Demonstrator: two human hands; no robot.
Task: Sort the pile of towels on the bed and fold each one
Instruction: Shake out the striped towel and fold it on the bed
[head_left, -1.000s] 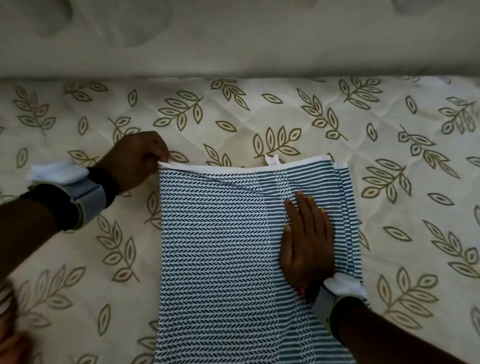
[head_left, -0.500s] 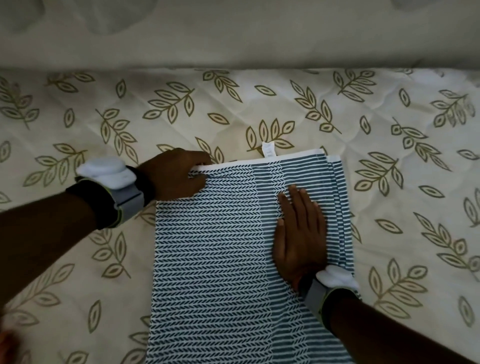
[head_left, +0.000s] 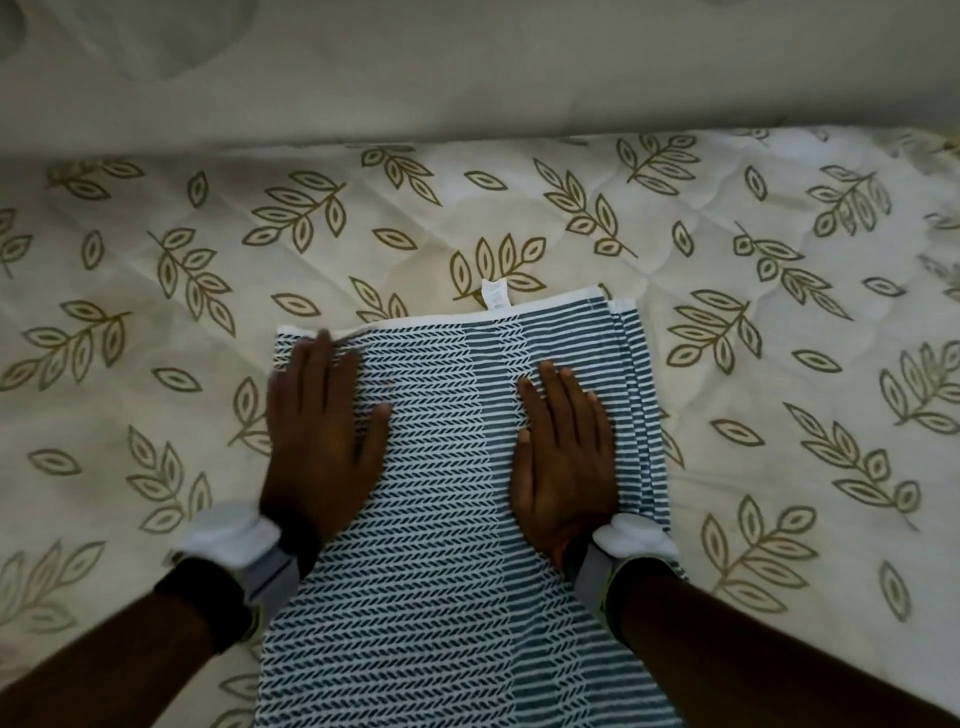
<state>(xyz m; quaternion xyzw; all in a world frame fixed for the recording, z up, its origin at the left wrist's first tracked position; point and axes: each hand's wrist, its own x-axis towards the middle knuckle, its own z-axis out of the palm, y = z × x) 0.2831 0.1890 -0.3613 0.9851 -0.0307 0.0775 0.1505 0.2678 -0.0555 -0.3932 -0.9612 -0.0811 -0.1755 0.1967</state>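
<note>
At the bottom of the frame, the teal-and-white cotton towel with a herringbone and stripe weave (head_left: 447, 519) runs out of view towards the person, so its near end can't be seen. Its long axis runs straight away from the person, up the picture, and it lies flat on the cream quilted mattress printed with olive leaf sprigs (head_left: 156, 312). Both forearms come in from the lower corners, each wearing a grey-and-white wrist band (head_left: 244, 556). Above the bands, neither hand has a grip on anything. The left hand (head_left: 322, 447) lies palm down with straight fingers on the towel's left part, slightly blurred. The right hand (head_left: 563, 462) is pressed flat just inside the right edge, where several layered edges (head_left: 636, 395) show that the cloth is already doubled lengthwise. The white far hem lies just past the fingertips, closer to the left hand, whose fingers nearly reach the upper-left corner. The right hand sits a little further back from the hem. I'd guess the next fold goes along that long axis, bringing one end over the other, with either hand well placed to start it. A small white label (head_left: 494, 295) sticks out past the hem. Beyond the mattress, a pale plain cloth (head_left: 467, 67) fills the top of the frame.
</note>
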